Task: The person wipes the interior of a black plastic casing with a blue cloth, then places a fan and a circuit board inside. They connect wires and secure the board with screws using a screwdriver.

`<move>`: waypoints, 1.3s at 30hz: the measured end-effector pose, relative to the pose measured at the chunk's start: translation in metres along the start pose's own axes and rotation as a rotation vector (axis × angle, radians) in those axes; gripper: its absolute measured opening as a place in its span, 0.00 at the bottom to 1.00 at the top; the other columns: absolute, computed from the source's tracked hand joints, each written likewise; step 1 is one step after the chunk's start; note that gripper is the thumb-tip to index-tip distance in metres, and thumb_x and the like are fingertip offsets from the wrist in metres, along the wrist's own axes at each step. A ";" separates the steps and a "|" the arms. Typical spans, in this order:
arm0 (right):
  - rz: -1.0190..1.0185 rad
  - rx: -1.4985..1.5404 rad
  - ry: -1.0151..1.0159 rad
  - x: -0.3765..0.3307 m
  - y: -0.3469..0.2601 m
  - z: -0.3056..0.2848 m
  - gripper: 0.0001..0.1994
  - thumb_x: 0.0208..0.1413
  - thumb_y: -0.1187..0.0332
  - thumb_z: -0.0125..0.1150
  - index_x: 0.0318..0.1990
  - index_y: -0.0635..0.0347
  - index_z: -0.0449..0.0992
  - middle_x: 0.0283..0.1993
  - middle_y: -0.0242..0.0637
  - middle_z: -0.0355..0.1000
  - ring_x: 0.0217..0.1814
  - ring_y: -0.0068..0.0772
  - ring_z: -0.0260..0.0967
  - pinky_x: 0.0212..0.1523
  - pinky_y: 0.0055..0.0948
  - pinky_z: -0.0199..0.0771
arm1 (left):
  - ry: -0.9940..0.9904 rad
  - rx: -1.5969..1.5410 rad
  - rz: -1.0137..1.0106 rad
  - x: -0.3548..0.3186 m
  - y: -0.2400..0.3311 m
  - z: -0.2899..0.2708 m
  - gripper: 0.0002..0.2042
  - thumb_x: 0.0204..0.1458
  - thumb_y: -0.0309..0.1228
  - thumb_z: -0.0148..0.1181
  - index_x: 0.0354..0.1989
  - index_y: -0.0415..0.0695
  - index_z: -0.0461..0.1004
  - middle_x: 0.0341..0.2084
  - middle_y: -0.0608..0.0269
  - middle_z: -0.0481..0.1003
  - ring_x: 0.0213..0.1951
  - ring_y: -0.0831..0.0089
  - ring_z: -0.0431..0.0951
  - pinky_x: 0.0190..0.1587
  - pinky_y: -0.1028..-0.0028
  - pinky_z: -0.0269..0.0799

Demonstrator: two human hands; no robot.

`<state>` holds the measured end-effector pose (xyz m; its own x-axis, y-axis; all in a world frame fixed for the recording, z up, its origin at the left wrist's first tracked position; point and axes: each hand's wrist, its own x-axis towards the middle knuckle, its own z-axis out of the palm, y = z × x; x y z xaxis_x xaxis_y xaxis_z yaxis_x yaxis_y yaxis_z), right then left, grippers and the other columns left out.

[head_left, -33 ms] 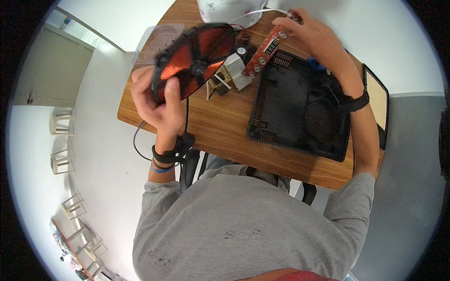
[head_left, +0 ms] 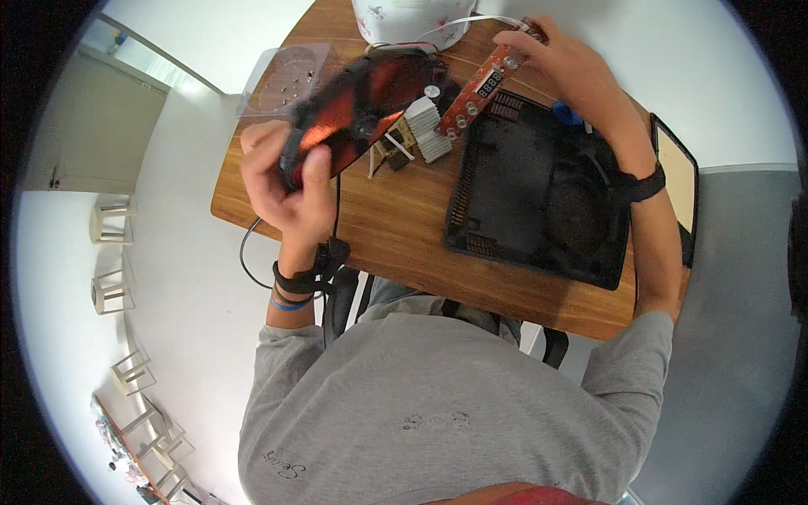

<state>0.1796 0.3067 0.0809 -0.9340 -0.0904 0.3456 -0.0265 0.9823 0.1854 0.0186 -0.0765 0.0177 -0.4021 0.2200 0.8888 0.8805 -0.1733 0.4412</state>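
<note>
My left hand (head_left: 290, 189) grips the near left edge of a copper coil (head_left: 341, 122) with black spokes and rim, held tilted above the table. Beyond it, my right hand (head_left: 568, 71) pinches the far end of a narrow red circuit board (head_left: 480, 93) bearing a digit display and round buttons. A white cable (head_left: 471, 18) runs from near that end toward the coil. Between the two held parts shows a silver finned heat sink (head_left: 427, 129), next to a yellowish-brown board (head_left: 391, 151). The coil hides part of these. Below the right hand lies a black plastic housing (head_left: 539, 189) with vents.
A clear plastic tray (head_left: 290, 71) with small screws sits at the far left of the wooden table (head_left: 379, 223). At the back stands a white patterned container (head_left: 412, 21). A dark-framed panel (head_left: 676, 177) lies along the right edge. A black cable (head_left: 244, 252) hangs off the left side.
The coil has tipped to a flatter angle and shifted slightly right, uncovering more of the tray with screws. My right hand and the red board have barely moved.
</note>
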 end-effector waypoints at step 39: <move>0.223 0.250 -0.018 -0.111 -0.008 -0.043 0.27 0.70 0.79 0.66 0.72 0.38 0.75 0.63 0.36 0.73 0.60 0.47 0.81 0.57 0.45 0.86 | 0.204 0.084 0.229 0.061 0.041 0.026 0.22 0.70 0.33 0.72 0.63 0.35 0.70 0.51 0.52 0.77 0.49 0.66 0.77 0.54 0.69 0.75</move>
<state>0.2989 0.3023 0.0801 -0.9327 0.1325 0.3355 0.0952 0.9875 -0.1252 0.0368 -0.0452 0.0867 -0.2261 -0.0145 0.9740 0.9681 -0.1144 0.2230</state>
